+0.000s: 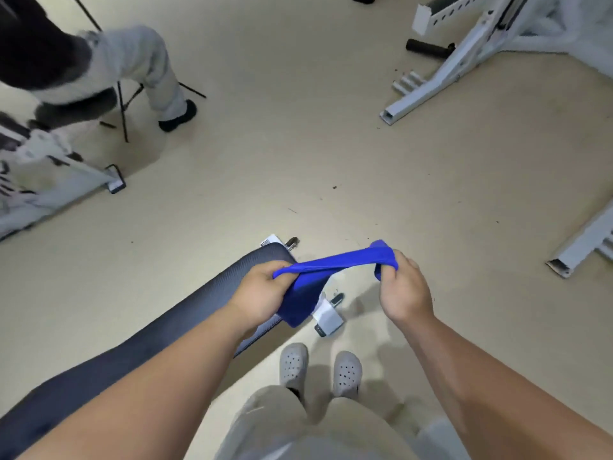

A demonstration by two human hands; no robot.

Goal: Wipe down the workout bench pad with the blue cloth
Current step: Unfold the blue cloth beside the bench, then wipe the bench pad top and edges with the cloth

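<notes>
Head view: both hands (262,290) (403,290) grip the blue cloth (335,262) above the bench pad (185,313)

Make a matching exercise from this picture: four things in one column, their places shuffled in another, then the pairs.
1 blue cloth
2 bench pad
3 grey clogs
4 black roller

A on the floor, bottom centre
B top right, beside the white frame
C stretched between left hand and right hand
D lower left, dark

Pairs: 1C, 2D, 3A, 4B
</notes>
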